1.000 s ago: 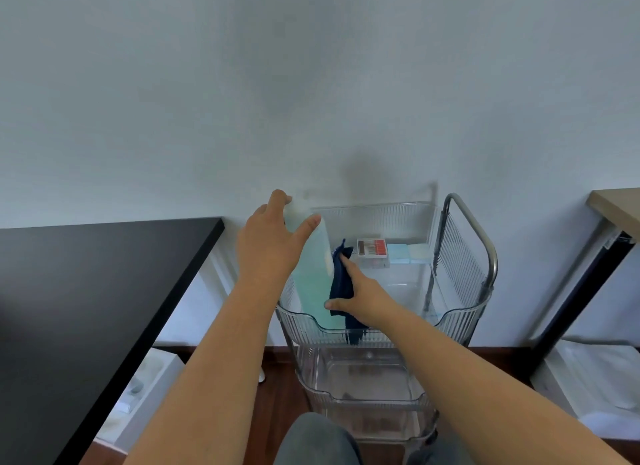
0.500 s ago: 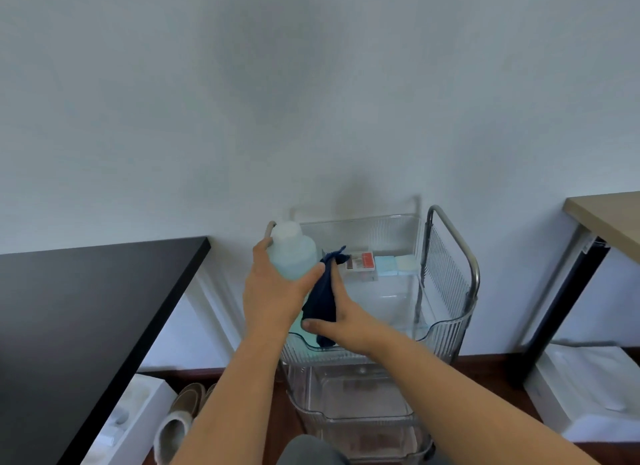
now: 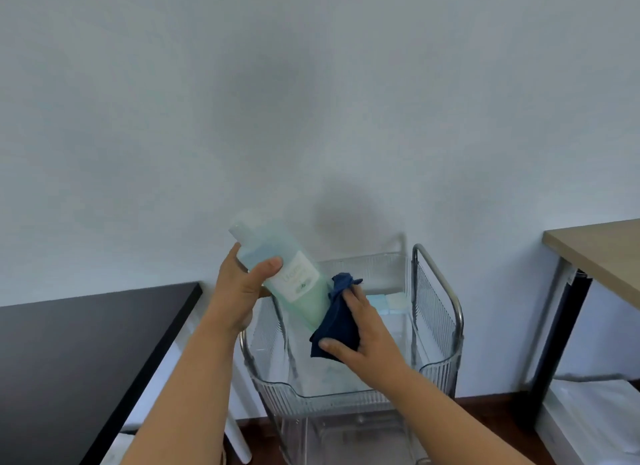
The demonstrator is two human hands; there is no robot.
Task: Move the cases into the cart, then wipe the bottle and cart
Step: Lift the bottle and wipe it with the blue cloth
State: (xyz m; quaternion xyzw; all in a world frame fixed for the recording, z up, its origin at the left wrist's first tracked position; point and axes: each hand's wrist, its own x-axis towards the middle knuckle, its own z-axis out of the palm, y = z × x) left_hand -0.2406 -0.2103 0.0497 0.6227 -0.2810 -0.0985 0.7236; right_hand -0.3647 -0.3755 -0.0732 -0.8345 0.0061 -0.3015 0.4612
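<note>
bottle point(image 3: 291, 277) tilted, cap up-left, base down-right

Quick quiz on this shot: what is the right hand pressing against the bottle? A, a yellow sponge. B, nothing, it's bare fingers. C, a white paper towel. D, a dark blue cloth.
D: the right hand holds a dark blue cloth against the lower part of the bottle, which the left hand grips tilted above the cart.
</note>
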